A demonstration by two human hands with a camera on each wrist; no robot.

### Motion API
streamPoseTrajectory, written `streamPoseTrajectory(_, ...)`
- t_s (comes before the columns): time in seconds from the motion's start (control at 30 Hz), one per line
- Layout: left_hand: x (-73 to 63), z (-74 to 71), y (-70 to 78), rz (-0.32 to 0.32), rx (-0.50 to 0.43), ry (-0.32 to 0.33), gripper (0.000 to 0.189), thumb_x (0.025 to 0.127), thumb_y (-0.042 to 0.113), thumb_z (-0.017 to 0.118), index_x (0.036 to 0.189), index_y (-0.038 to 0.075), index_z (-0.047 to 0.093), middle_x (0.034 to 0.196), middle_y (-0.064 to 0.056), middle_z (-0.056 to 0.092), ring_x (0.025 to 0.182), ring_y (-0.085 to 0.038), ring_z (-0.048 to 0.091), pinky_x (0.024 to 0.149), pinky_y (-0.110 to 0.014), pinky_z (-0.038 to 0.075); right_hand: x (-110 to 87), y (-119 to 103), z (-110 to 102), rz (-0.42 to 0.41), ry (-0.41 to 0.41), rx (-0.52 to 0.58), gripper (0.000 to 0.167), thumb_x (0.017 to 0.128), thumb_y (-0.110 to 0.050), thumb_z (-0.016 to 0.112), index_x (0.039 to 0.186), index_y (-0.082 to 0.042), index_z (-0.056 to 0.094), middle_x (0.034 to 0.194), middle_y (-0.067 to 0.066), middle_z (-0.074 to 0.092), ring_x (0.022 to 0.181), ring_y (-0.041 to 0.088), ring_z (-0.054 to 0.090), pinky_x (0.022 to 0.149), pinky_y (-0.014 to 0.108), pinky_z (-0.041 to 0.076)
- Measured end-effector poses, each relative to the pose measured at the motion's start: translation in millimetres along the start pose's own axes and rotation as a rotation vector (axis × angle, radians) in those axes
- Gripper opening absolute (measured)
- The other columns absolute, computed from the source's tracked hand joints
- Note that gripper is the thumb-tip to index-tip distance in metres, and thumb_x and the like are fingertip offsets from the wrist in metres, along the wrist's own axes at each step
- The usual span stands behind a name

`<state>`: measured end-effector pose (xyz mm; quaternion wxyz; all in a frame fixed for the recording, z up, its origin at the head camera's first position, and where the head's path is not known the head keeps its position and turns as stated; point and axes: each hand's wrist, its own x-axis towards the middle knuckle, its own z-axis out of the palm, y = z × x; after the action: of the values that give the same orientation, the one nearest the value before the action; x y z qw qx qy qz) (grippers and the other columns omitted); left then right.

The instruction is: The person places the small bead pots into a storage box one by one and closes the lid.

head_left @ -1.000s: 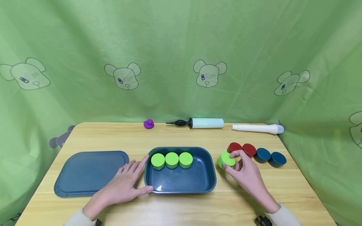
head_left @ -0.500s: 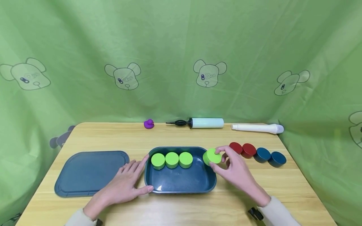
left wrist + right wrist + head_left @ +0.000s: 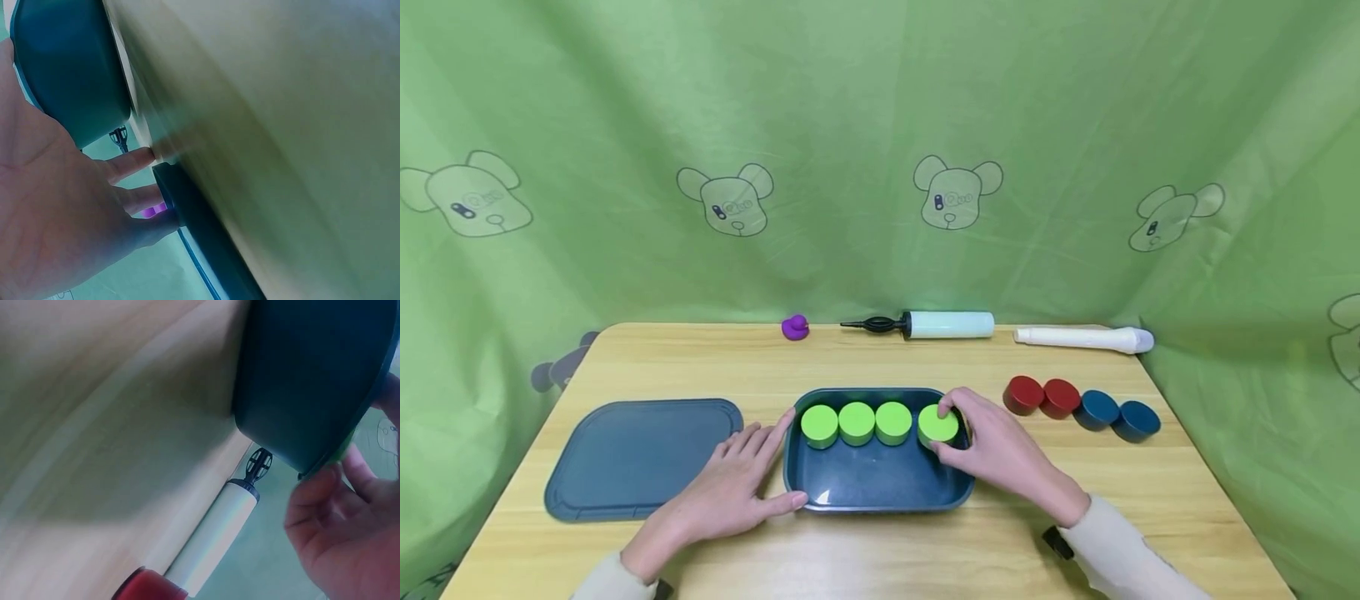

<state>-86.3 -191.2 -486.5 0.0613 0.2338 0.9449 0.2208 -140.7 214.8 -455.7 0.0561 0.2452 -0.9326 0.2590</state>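
Green cloth [image 3: 850, 100] hung in soft folds behind and at both sides, printed with outlined mouse-like heads [image 3: 951, 200]. Spread below, a pale wood-grain tabletop [image 3: 700, 367], rounded at the far left corner and faintly glossy toward the front. Along its back edge, left to right: a purple toy duck [image 3: 795, 328], a hand pump [image 3: 925, 325] with black nozzle and pale barrel, a white wand [image 3: 1075, 337]. Flat on the left, a dark blue lid [image 3: 636, 454]; at centre, a matching tray [image 3: 876, 487]. Off to its right in a slanting row, two red cylinders [image 3: 1023, 395], then two blue cylinders [image 3: 1097, 409], touching or nearly so.

Inside the tray, near its back wall: three green cylinders [image 3: 856, 423] side by side and, across a small gap to their right, a fourth green cylinder [image 3: 937, 423] — pinched between thumb and fingers in the grip of the right hand [image 3: 1000, 442]. Base hidden; contact with the tray floor impossible to tell. On the left, a loose grip — left hand [image 3: 733, 492] spread, index finger and thumb against the tray's left rim, remaining fingers by the lid's edge. Beyond both wrists, pale sleeves [image 3: 1120, 550].
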Motion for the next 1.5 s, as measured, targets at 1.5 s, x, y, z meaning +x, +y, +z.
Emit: streamPoseTrajectory(1.5,-0.1,0.9,-0.3,-0.008,-0.009,-0.003,0.107,0.100,0.078,0.058,0.178,0.025,0.008,0.167,-0.026,0.041,0.153,-0.053,0.035,0.116,-0.081,0.028,-7.9,-10.5,11.4,-0.075,0.198,-0.111,0.032,0.086,-0.015,0.094,0.111,-0.009,0.075,0.111,0.003,0.072,0.093,0.021,0.070,0.079,0.042,0.063)
